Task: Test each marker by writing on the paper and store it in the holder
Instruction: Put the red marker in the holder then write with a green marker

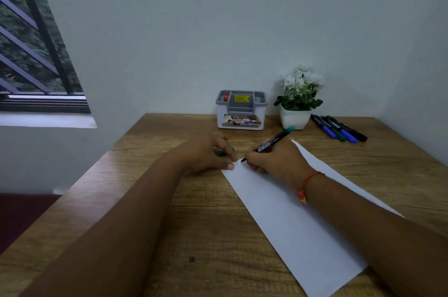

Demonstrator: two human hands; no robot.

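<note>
Head view: we test a green marker on paper.
Our left hand (208, 151) pins the paper (291, 211) corner, fingers curled over a green cap (221, 153); our right hand (274, 158) clamps the marker (271, 142), tip on paper. Holder (241, 110) stands behind, spare markers (339, 128) far right.

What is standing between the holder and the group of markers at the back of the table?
In the head view, a white flower pot stands between the holder and the markers.

Wooden tabletop (150, 199) bearing a white paper sheet (291, 219) lying diagonally, a grey-and-white holder (240, 112) and potted white flowers (296, 107) standing at the wall, and capped markers (339, 128) lying beside the pot.
</note>
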